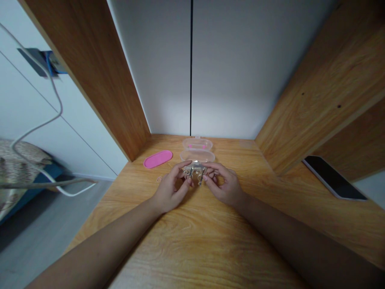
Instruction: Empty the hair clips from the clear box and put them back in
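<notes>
My left hand (173,187) and my right hand (224,182) are close together over the wooden table, just in front of a clear oval case. Between them is a small shiny metal piece (197,174) with curved silver and gold-coloured parts; its exact kind is too small to make out. Thumb and fingers of both hands pinch it, one hand at each end. Behind the fingers lies the clear plastic case (197,155) with its lid up and pink bits at the back. To the left rests a pink oval tray (158,159), with a small pinkish ring (159,179) nearer me.
The wooden tabletop (192,241) ends at a pale panel (228,72) behind the case. Wooden side boards (99,76) rise at left and right. A dark phone-like slab (333,178) lies at the right. A white cable (57,116) hangs on the left.
</notes>
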Demonstrator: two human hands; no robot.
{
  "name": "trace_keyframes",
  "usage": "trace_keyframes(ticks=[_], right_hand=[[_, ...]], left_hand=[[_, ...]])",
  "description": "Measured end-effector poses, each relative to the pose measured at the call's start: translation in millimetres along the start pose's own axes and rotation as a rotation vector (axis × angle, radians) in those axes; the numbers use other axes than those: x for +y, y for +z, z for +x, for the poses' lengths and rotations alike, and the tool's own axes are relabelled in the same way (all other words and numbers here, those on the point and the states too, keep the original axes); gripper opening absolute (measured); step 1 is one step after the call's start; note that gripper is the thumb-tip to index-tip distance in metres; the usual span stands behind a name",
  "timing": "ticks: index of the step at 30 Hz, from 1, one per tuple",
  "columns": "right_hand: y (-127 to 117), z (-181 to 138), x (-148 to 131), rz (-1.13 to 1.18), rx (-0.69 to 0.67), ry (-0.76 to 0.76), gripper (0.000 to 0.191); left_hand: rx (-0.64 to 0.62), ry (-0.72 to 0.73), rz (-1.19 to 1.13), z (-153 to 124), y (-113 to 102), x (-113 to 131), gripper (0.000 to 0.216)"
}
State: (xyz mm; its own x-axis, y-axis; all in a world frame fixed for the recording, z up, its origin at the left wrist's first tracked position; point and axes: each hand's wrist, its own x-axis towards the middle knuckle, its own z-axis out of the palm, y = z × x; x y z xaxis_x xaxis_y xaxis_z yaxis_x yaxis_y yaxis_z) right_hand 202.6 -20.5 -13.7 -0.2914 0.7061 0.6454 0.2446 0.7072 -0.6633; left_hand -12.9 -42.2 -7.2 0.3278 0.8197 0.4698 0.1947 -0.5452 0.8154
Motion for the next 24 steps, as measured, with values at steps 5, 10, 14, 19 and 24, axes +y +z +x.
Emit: trace_keyframes(ticks=[5, 10, 14, 19, 24], right_hand=[[-0.9, 0.5, -1.6, -0.018, 0.003, -0.011, 0.035], [-0.7, -0.7, 0.4, -0.033, 0.01, -0.015, 0.031], [-0.7, -0.9, 1.1, -0.04, 0.012, -0.009, 0.03], [-1.4, 0.5, -1.0, -0.037, 0.004, -0.002, 0.03], [-1.8, 1.0, -0.6, -0.051, 0.015, -0.012, 0.034]], left_hand=[[-0.005, 0.006, 0.012, 0.7, -0.8, 1.6, 0.045], [0.002, 0.012, 0.015, 0.4, -0.8, 0.7, 0.045], [0.01, 0.018, 0.04, 1.0, -0.4, 0.8, 0.046], [0.034, 0.04, 0.071, 3.5, 0.1, 0.5, 0.048], [0.093, 0.041, 0.096, 6.5, 0.0, 0.1, 0.043]])
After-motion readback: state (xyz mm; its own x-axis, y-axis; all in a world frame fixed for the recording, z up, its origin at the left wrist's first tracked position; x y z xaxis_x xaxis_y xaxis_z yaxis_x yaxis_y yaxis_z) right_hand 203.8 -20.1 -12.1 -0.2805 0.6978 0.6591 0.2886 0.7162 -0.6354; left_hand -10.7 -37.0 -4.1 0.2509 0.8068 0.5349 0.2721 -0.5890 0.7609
